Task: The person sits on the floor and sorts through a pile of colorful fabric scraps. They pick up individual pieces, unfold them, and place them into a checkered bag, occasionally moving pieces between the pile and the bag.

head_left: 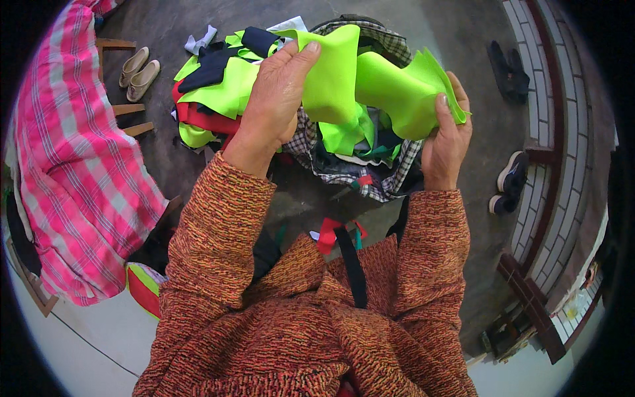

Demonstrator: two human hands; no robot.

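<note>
- The left hand (pixel 276 99) is pinching the neon-green fabric strip (pixel 370 83) at its ten o'clock end, thumb pressing on top.
- The right hand (pixel 444 142) is gripping its three o'clock end; the stretchy strip is sagging between them and could slip free there.
- Beneath, the checked cloth bundle (pixel 383 178) of scraps is sitting on the floor; no packages, labels or signs are showing.

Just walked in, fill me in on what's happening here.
A person in an orange knit sweater holds a neon green fabric piece stretched between the left hand and right hand. Below it sits a checked cloth bundle of scraps, with a pile of green, red and navy pieces on the floor to its left.
</note>
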